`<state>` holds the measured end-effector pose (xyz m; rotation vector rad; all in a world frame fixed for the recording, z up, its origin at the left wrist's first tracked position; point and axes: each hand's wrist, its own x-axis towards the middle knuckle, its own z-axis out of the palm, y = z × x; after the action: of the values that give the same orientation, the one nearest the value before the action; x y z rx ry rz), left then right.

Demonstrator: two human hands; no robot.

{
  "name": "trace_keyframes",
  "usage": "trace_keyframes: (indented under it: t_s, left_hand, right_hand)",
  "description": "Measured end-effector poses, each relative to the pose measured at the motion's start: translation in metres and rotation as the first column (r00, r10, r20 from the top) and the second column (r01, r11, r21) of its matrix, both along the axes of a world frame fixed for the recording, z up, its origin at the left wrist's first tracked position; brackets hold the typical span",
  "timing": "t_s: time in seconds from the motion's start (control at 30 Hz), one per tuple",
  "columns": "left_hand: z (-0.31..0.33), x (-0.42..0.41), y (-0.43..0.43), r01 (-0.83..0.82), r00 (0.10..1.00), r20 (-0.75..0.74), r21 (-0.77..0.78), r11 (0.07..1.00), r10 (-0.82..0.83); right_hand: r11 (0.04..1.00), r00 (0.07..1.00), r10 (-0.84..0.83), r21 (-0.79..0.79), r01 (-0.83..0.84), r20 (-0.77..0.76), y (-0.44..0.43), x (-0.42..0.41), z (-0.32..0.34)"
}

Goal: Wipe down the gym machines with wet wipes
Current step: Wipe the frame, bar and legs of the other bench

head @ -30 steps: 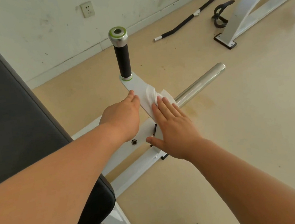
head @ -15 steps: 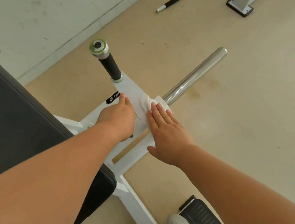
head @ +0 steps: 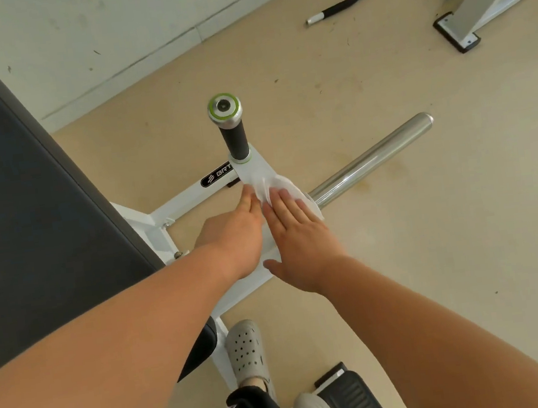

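White wet wipe [head: 277, 187] lies on the machine's white bracket [head: 257, 162], pressed under my right hand [head: 299, 240], fingers [head: 286, 206] straight and together. Bracket runs ahead toward the black handle [head: 236, 138]. My left hand [head: 234, 238] rests alongside, fingers hidden.

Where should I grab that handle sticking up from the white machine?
Grip the black sleeve, between the silver cap and the white arm. It is a round upright post, so come in from the side and wrap round it, probably from the far side, as the wipe lies by its base nearer you.
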<state>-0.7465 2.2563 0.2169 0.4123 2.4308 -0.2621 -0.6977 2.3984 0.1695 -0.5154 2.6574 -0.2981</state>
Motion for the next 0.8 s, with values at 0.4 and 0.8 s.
trace_keyframes:
  t_s: [0.4, 0.8]
  left_hand:
    - [0.02, -0.016, -0.014, 0.005, 0.981, 0.192, 0.097, 0.995, -0.024]
    - [0.027, -0.021, -0.014, 0.038, 0.98, 0.195, 0.046, 0.998, -0.046]
  right_hand:
    - [0.998, 0.997, -0.051, 0.023, 0.052, -0.051, 0.004, 0.012, 0.026]
    - [0.634, 0.797, -0.6, -0.565, 0.528, 0.071, 0.024, -0.102, 0.152]
